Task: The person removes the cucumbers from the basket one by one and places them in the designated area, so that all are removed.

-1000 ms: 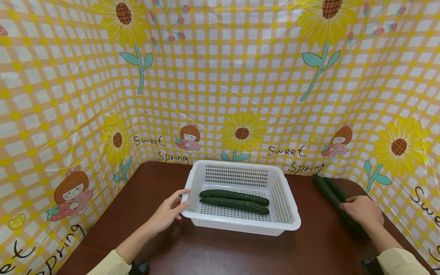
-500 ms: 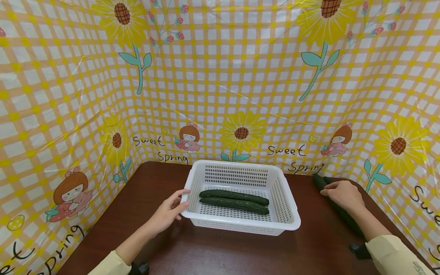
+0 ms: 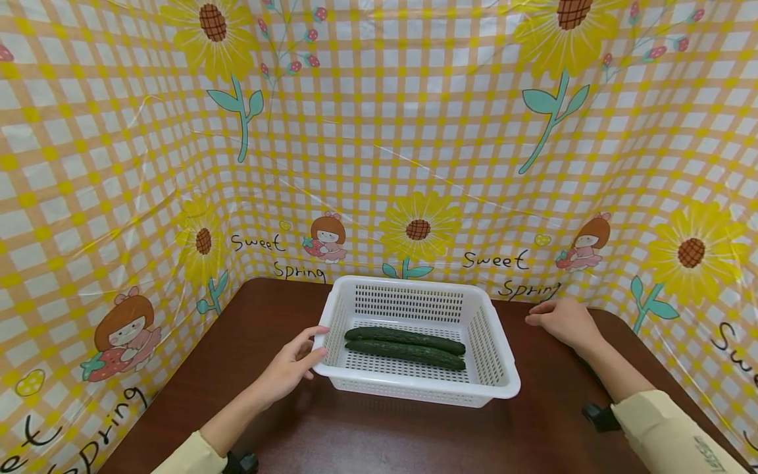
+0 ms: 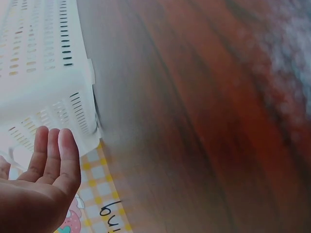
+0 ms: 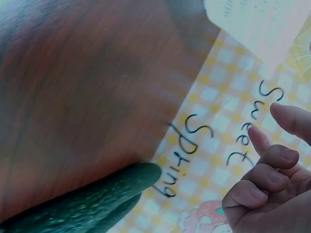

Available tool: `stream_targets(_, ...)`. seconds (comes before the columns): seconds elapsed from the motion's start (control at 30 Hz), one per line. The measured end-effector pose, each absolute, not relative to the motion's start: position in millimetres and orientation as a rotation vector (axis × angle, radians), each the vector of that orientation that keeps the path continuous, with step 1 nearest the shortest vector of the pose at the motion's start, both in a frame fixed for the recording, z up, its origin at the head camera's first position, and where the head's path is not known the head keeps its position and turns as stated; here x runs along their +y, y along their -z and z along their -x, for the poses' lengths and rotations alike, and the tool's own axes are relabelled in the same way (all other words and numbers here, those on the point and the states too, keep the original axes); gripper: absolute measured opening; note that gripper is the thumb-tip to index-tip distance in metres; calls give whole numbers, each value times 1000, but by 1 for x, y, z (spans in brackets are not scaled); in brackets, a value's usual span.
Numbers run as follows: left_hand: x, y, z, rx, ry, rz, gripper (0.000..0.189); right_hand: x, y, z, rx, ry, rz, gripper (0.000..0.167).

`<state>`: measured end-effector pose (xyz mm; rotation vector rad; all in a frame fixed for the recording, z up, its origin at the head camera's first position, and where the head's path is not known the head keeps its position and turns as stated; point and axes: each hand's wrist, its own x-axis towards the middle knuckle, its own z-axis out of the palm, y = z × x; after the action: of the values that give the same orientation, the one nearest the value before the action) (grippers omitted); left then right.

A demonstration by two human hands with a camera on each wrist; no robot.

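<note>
Two dark green cucumbers [image 3: 408, 354] lie side by side inside a white plastic basket [image 3: 408, 384] with slotted walls. At the basket's left end my left hand [image 3: 287, 368] holds the rim with thumb and index finger, while its other fingers extend below, seen in the left wrist view. My right hand [image 3: 565, 322] is over the table's far right, its fingers loosely curled and nothing between them. Beside it in the right wrist view, two more cucumbers [image 5: 87, 199] lie together; in the head view the hand and forearm hide most of them.
The brown table [image 3: 385, 434] stands against a yellow checked cloth [image 3: 379, 164] with sunflower prints, which rises at the back and both sides. Dark wrist straps [image 3: 601, 418] show at the sleeves.
My right hand has moved from over the middle of the right-hand cucumbers away toward the table's back edge and slightly left. The left hand and the basket have stayed in place.
</note>
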<state>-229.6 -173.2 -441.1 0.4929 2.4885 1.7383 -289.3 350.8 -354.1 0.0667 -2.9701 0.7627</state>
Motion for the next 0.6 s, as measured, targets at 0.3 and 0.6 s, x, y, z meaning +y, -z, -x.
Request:
stream_targets(0.3, -173, 441, 230, 2483, -1744, -502, 48, 329, 343, 292, -2954, -765, -117, 37)
stream_targets(0.6, -172, 440, 228, 2488, -1742, -502, 48, 310, 331, 296, -2958, -726, -186, 37)
